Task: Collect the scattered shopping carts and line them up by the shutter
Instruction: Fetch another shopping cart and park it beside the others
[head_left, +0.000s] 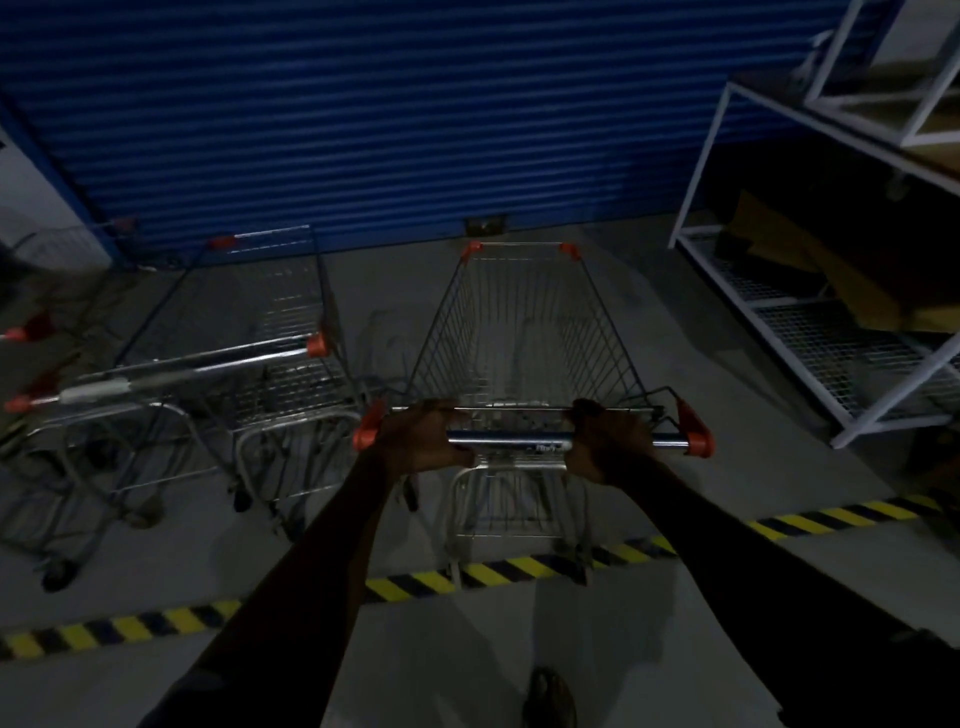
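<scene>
My left grip (423, 436) and right grip (613, 441) clenched the handlebar (511, 440) of the shopping cart (524, 322), its nose near the shutter (363, 114) beside parked carts (234, 332), and I judged a short straight push would align it.

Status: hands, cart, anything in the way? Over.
Left hand and right hand both grip chrome handlebar. Silver wire shopping cart points at blue roller shutter. Parked wire carts close left, white metal rack right.
</scene>
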